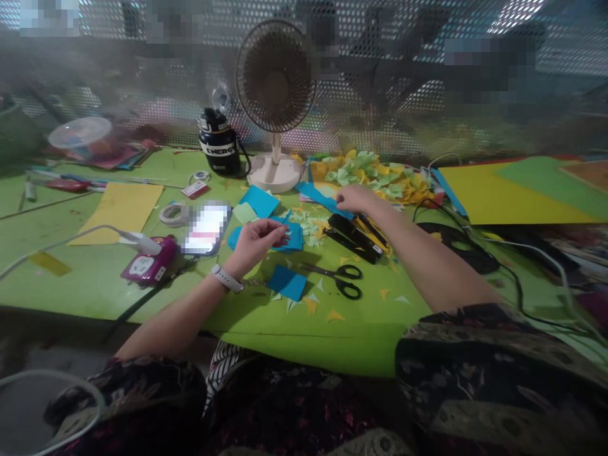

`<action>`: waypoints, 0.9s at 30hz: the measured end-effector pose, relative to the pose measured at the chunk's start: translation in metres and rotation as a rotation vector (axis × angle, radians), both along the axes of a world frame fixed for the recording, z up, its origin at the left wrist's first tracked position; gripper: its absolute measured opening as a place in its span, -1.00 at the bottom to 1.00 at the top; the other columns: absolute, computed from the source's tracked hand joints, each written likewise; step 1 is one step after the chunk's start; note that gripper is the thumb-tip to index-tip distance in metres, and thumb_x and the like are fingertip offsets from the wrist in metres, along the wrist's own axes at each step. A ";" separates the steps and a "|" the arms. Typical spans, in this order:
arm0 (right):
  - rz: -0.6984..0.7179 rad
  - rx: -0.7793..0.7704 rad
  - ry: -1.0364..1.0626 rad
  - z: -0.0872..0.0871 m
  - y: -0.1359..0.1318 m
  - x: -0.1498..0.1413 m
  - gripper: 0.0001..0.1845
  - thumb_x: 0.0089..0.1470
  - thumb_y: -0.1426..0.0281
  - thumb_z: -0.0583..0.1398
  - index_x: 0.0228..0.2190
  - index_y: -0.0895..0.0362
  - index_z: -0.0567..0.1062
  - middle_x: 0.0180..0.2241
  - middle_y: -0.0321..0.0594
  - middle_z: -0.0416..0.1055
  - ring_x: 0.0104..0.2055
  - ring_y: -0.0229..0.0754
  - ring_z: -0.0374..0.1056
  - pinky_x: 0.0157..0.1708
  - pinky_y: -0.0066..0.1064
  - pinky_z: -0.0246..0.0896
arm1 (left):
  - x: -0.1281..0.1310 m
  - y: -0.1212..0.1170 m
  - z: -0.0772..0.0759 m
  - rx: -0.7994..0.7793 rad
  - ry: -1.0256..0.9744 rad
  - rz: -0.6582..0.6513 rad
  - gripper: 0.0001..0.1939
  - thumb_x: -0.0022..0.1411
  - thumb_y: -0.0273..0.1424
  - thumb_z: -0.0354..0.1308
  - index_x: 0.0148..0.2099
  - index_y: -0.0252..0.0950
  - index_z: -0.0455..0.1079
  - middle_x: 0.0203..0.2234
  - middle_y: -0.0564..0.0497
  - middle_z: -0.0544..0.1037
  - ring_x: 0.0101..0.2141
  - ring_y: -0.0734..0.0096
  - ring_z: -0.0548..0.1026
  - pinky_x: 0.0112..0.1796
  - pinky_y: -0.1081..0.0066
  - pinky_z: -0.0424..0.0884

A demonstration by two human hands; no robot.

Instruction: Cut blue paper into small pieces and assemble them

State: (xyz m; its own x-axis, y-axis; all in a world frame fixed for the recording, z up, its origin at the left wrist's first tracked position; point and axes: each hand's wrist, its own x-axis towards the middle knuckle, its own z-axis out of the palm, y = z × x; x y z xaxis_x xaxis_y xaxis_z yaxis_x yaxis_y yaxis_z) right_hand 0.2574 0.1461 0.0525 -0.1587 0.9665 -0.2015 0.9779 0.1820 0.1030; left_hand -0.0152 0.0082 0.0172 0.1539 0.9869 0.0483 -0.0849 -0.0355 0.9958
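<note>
My left hand [256, 242] is closed in a pinch above a stack of blue paper pieces [295, 237]; what lies between its fingertips is too small to make out. My right hand [357, 199] reaches farther out, its fingers closed at the end of a long blue paper strip [317, 195]. Just below that hand lies a black stapler [356, 237]. Scissors [339, 272] with black handles rest nearer to me, beside a single blue paper square [287, 282]. Small green and yellow paper scraps [313, 227] are scattered around both hands.
Behind the hands stand a fan [276, 171] and a black bottle [219, 144]. A heap of yellow and green paper cutouts [375, 176] sits at the back. On the left are a lit phone [206, 229], a tape roll [173, 215] and a purple power adapter [151, 261]. Cables run along the right.
</note>
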 end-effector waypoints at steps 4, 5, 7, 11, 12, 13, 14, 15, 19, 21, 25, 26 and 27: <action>0.007 0.048 0.023 0.004 0.002 0.001 -0.58 0.10 0.19 0.22 -0.05 0.10 0.59 -0.01 -0.03 0.56 -0.06 0.08 0.44 -0.26 -0.30 0.26 | 0.000 -0.001 0.000 0.007 0.000 -0.005 -0.55 -0.03 -0.04 0.42 -0.32 -0.35 0.51 -0.49 -0.06 0.63 -0.44 0.39 0.60 -0.32 0.38 0.56; 0.016 0.034 0.021 0.004 0.002 0.001 -0.51 0.07 0.14 0.25 -0.01 0.09 0.56 0.02 -0.04 0.54 -0.03 0.09 0.43 -0.24 -0.29 0.27 | 0.001 -0.001 0.000 0.010 0.002 -0.006 -0.55 -0.02 -0.05 0.41 -0.32 -0.35 0.51 -0.49 -0.06 0.63 -0.44 0.39 0.60 -0.31 0.38 0.57; 0.028 0.003 -0.010 0.003 0.000 -0.001 -0.46 0.00 0.13 0.31 0.00 0.07 0.55 0.04 -0.05 0.53 -0.01 0.12 0.42 -0.22 -0.28 0.29 | 0.001 -0.001 0.000 0.013 0.014 -0.008 -0.55 -0.02 -0.05 0.41 -0.32 -0.35 0.50 -0.49 -0.07 0.63 -0.43 0.38 0.60 -0.31 0.36 0.57; 0.020 0.069 -0.041 0.003 -0.006 -0.008 -0.75 0.09 0.33 0.25 -0.20 0.15 0.63 -0.09 0.06 0.57 -0.06 0.13 0.44 -0.23 -0.25 0.27 | 0.001 -0.001 0.001 0.026 0.045 -0.018 -0.56 0.00 -0.05 0.40 -0.32 -0.35 0.50 -0.50 -0.06 0.63 -0.44 0.38 0.60 -0.31 0.35 0.57; 0.012 0.124 -0.015 0.004 -0.007 -0.009 -0.76 0.13 0.36 0.21 -0.21 0.19 0.63 -0.11 0.11 0.57 -0.08 0.14 0.45 -0.23 -0.24 0.26 | 0.001 -0.001 0.001 0.031 0.052 -0.019 -0.56 0.01 -0.05 0.39 -0.32 -0.35 0.51 -0.49 -0.06 0.63 -0.44 0.38 0.59 -0.31 0.35 0.57; 0.003 0.187 0.018 0.004 -0.008 -0.011 -0.74 0.17 0.38 0.17 -0.21 0.22 0.62 -0.13 0.14 0.57 -0.09 0.14 0.45 -0.22 -0.24 0.26 | 0.001 -0.001 0.001 0.035 0.059 -0.019 -0.56 0.02 -0.04 0.39 -0.31 -0.35 0.51 -0.49 -0.06 0.63 -0.44 0.38 0.60 -0.31 0.35 0.58; -0.008 0.257 0.053 0.005 -0.008 -0.012 -0.71 0.21 0.40 0.13 -0.19 0.24 0.62 -0.14 0.16 0.57 -0.09 0.13 0.45 -0.22 -0.23 0.25 | 0.001 -0.001 0.001 0.039 0.064 -0.020 -0.55 0.02 -0.03 0.38 -0.31 -0.35 0.51 -0.49 -0.06 0.63 -0.44 0.38 0.60 -0.30 0.35 0.58; -0.016 0.320 0.087 0.005 -0.007 -0.012 -0.68 0.24 0.40 0.09 -0.16 0.25 0.61 -0.13 0.16 0.57 -0.09 0.13 0.44 -0.20 -0.22 0.25 | 0.000 -0.001 0.000 0.042 0.070 -0.022 -0.54 0.02 -0.02 0.38 -0.31 -0.35 0.51 -0.49 -0.06 0.63 -0.44 0.37 0.60 -0.31 0.35 0.58; 0.110 0.284 0.154 0.004 -0.001 -0.006 -0.60 0.18 0.36 0.15 0.02 0.15 0.54 0.01 0.05 0.53 0.02 0.14 0.40 -0.10 -0.18 0.25 | 0.000 -0.002 -0.001 0.042 0.077 -0.033 -0.52 0.01 0.00 0.38 -0.31 -0.35 0.50 -0.48 -0.07 0.63 -0.43 0.36 0.61 -0.30 0.35 0.58; 0.222 0.213 0.167 0.003 0.001 0.004 -0.47 0.05 0.36 0.24 0.10 0.15 0.49 0.12 0.02 0.45 0.10 0.16 0.34 -0.02 -0.16 0.24 | 0.001 -0.002 -0.002 0.038 0.068 -0.037 -0.52 0.00 0.01 0.39 -0.31 -0.35 0.50 -0.48 -0.07 0.63 -0.43 0.36 0.60 -0.30 0.35 0.59; 0.164 0.302 0.176 0.003 -0.003 0.030 -0.50 -0.06 0.40 0.28 -0.02 0.24 0.53 0.02 0.10 0.48 0.02 0.16 0.36 -0.11 -0.19 0.25 | 0.002 -0.003 -0.001 0.029 0.044 -0.055 -0.53 -0.01 -0.01 0.40 -0.32 -0.35 0.51 -0.48 -0.07 0.64 -0.44 0.39 0.60 -0.31 0.37 0.59; 0.122 0.293 0.173 0.004 -0.005 0.035 -0.55 -0.07 0.40 0.27 -0.08 0.22 0.55 -0.05 0.07 0.51 -0.06 0.12 0.39 -0.17 -0.22 0.25 | 0.002 -0.003 -0.001 0.026 0.043 -0.059 -0.54 0.00 -0.03 0.40 -0.31 -0.35 0.51 -0.47 -0.07 0.64 -0.44 0.40 0.60 -0.30 0.37 0.59; 0.098 0.251 0.177 0.003 -0.007 0.040 -0.61 -0.06 0.38 0.27 -0.13 0.19 0.57 -0.13 0.01 0.54 -0.13 0.07 0.41 -0.23 -0.26 0.24 | 0.003 -0.003 -0.001 0.024 0.045 -0.061 -0.55 0.01 -0.04 0.40 -0.31 -0.35 0.51 -0.47 -0.07 0.64 -0.45 0.41 0.60 -0.30 0.37 0.58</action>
